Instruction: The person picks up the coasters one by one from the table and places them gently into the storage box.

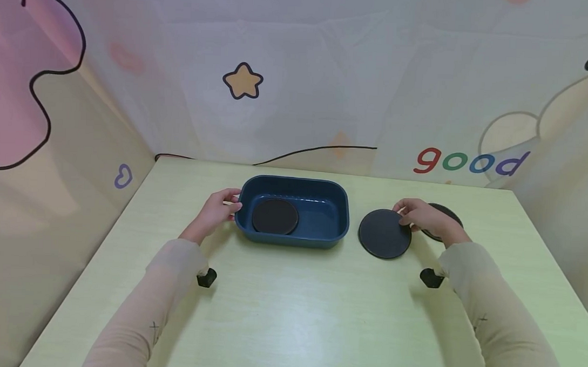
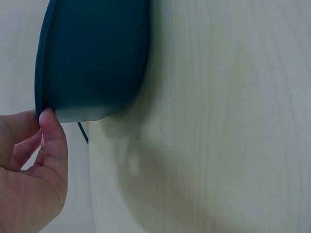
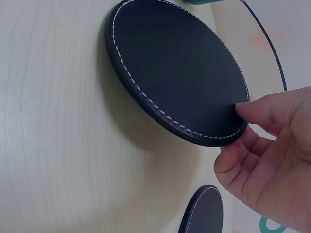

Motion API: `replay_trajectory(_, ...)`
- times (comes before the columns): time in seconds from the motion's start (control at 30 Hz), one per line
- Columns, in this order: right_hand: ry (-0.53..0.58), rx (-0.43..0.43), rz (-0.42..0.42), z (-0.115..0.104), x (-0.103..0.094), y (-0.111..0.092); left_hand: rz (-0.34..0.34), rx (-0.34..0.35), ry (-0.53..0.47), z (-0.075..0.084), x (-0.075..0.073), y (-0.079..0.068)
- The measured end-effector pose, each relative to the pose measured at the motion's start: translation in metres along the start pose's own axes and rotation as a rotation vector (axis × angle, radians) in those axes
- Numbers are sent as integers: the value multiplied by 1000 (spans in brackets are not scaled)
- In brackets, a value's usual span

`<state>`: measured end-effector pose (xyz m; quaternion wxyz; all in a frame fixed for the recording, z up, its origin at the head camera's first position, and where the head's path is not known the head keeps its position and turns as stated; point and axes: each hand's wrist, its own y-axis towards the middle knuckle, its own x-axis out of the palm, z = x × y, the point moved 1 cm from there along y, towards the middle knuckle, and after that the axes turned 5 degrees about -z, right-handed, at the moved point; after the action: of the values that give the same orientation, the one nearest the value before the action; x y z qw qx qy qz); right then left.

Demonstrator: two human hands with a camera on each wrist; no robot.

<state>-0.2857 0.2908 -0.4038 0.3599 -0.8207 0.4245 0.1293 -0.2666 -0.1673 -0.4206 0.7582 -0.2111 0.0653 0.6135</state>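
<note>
A dark blue rectangular tub with rounded corners stands on the table, and one round black coaster lies inside at its left end. My left hand pinches the tub's left rim between thumb and fingers; the left wrist view shows this hand at the rim of the tub. To the right of the tub, my right hand pinches a round black coaster by its edge. White stitching rings this coaster in the right wrist view. Another coaster lies partly hidden behind the right hand.
The pale wooden table meets a printed cloth backdrop along its far edge. Small black devices are strapped at both wrists.
</note>
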Motion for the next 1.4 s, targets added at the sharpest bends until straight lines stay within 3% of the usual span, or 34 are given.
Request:
replay_trajectory(0.37, 75, -72, -15, -7, -11, -11, 5, -2, -3, -1, 0, 1)
replay_trajectory(0.77, 279, -135, -35, -18, -20, -17, 14, 6, -9, -2, 1, 1)
replay_trajectory(0.97, 418, -211, -81, -27, -16, -17, 9, 3, -1, -2, 1, 1)
replay_trajectory(1.17, 472, -261, -90, -36, -10, -10, 5, -7, -2, -4, 1, 2)
replay_trajectory(1.4, 606, -231, -54, -55, 2, 5, 8, -13, 1, -4, 0, 2)
